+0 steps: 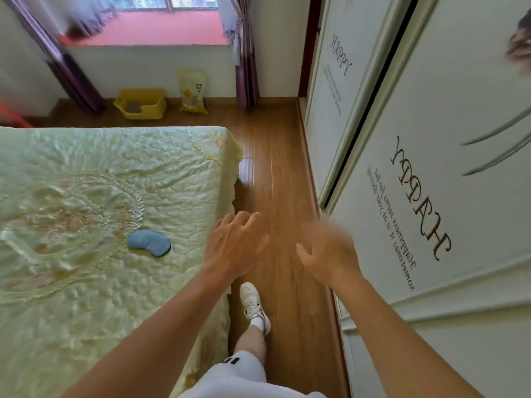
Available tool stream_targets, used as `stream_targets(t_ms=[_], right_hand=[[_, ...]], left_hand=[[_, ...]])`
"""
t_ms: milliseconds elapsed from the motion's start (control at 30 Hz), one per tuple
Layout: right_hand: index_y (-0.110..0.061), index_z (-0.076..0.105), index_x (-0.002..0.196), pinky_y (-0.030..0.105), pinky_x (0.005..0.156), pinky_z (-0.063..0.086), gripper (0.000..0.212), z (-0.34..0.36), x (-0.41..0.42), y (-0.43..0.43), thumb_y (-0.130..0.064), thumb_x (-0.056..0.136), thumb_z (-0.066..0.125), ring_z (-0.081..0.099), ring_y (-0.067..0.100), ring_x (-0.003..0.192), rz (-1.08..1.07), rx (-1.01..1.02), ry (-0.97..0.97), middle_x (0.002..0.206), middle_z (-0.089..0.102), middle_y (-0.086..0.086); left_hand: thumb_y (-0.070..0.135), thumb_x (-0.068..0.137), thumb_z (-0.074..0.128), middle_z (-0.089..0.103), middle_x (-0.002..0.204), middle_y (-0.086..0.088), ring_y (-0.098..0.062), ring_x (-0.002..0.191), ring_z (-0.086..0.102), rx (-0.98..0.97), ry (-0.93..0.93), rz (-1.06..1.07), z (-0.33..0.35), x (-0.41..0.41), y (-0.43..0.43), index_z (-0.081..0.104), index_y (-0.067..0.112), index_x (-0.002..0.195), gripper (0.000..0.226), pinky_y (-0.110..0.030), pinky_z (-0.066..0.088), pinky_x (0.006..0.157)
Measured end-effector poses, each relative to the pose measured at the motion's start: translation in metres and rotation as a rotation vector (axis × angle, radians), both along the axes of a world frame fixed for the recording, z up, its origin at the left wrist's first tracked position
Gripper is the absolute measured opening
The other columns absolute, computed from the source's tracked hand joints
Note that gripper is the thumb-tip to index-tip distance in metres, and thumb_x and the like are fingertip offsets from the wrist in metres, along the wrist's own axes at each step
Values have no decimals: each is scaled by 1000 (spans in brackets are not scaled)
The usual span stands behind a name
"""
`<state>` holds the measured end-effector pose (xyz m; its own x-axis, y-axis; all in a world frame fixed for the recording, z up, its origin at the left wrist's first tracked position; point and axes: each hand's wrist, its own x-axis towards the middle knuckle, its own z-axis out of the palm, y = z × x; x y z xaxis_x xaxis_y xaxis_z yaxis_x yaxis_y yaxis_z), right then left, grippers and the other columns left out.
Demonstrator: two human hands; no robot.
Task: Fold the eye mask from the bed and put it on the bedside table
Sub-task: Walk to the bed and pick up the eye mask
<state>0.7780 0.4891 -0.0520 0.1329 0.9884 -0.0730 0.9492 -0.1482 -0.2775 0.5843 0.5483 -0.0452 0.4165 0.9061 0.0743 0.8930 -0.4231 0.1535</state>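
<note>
Small blue padded fabric eye mask (148,243) near the bed's right edge, long axis across it, nearest the spread, empty left hand (234,246); right hand (327,251) also spread, empty, farther off.

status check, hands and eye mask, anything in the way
Left hand and right hand open, empty. Eye mask flat on bed, untouched. Nothing in the way.

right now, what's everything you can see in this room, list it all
eye mask: 1, blue, flat on the bed near its right edge
bed: 1, pale yellow quilted cover, left
bin: 1, yellow, floor under the window
bag: 1, yellow, standing beside the bin
curtains: 2, purple, either side of the window
wardrobe doors: 2, white, lettered, right
floor: wood, brown
shoe: 1, white
left hand: open, empty, at the bed edge
right hand: open, empty, over the floor
</note>
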Motion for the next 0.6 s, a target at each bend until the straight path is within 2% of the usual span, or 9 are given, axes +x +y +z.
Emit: stream_targets(t_ms=[300,433,600], right_hand=[[-24,53,141,47,108,45,51,-2,-25,210,-46,94,52,56,23,126,130,21,-53,138,61,3],[-26,55,138,45,106,46,51,-2,-58,295,-48,93,52,57,21,124,230,18,-59,135,62,1],[-29,52,139,45,111,42,50,-8,-111,371,-51,94,51,53,21,129,404,-29,-58,138,60,-1]], left_hand=[[57,88,38,63,131,1,-23,115,60,-43,-39,168,-16,-29,176,49,26,137,59,-43,48,96],[58,86,34,65,129,-1,-24,113,61,-42,-37,260,-15,-60,241,52,24,135,63,-42,48,94],[57,85,39,69,120,-2,-25,103,65,-64,-26,422,-26,-111,285,58,22,131,60,-42,50,84]])
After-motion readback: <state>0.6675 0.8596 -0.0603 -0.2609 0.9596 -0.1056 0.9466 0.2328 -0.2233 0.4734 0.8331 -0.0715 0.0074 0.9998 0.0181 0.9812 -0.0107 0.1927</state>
